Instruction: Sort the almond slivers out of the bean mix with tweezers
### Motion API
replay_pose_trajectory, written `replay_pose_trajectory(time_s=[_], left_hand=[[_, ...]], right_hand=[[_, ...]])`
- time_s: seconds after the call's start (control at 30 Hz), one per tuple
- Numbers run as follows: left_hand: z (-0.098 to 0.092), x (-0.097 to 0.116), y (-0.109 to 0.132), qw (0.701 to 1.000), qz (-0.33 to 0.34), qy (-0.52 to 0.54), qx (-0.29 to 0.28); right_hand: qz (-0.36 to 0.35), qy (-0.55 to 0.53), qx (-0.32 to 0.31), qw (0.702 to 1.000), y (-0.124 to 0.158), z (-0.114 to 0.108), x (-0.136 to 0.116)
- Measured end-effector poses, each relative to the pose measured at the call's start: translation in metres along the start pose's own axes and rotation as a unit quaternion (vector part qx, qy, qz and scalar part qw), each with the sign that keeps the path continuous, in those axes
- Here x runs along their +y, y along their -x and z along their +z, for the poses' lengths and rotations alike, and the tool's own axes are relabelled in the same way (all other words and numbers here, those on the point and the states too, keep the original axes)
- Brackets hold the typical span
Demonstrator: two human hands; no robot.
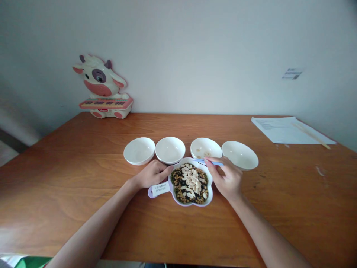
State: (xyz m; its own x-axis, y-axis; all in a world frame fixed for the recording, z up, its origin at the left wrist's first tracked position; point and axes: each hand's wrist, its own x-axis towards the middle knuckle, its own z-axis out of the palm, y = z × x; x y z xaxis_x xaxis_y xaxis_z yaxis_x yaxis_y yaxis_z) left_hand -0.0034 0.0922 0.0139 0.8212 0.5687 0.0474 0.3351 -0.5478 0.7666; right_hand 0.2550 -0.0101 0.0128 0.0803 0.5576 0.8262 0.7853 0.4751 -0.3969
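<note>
A shallow, flower-shaped dish (pixel 192 204) with a lilac labelled handle holds pale flat seeds (pixel 192 178) heaped over small tan beans and dark bits. At its upper left rim is my left hand (pixel 152 174), thumb against the edge and fingers curled beside it. My right hand (pixel 228 179) pinches a thin blue tool (pixel 214 162), seemingly tweezers, its tip above the dish's far rim. Just behind that tip stands a white bowl (pixel 202 143) with a few pale pieces inside. Its neighbour, the rightmost bowl (pixel 241 154), lies beyond my right fingers.
To the left in the same row are two more white bowls (pixel 139 152). A cow-shaped toy keyboard (pixel 104 89) stands at the table's back left. On the back right lie printed papers (pixel 287 130) with chopsticks (pixel 312 135) across them. The wall rises behind the wooden table (pixel 178 234).
</note>
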Motion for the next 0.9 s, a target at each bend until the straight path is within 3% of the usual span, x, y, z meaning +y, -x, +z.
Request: replay_pose_trajectory(time_s=[0.17, 0.53, 0.7, 0.9], left_hand=[[0.001, -0.003, 0.002, 1.000, -0.007, 0.009, 0.000], [0.000, -0.002, 0.001, 1.000, 0.007, 0.003, -0.003], [0.001, -0.001, 0.001, 1.000, 0.002, -0.005, 0.003], [0.000, 0.002, 0.001, 1.000, -0.007, -0.010, 0.000]], right_hand=[[0.024, -0.019, 0.014, 0.999, -0.005, 0.002, -0.004], [-0.019, -0.109, -0.089, 0.990, -0.035, -0.006, -0.011], [0.016, -0.072, -0.072, 0.995, -0.023, -0.010, 0.002], [-0.004, -0.092, -0.086, 0.992, -0.010, -0.024, 0.005]])
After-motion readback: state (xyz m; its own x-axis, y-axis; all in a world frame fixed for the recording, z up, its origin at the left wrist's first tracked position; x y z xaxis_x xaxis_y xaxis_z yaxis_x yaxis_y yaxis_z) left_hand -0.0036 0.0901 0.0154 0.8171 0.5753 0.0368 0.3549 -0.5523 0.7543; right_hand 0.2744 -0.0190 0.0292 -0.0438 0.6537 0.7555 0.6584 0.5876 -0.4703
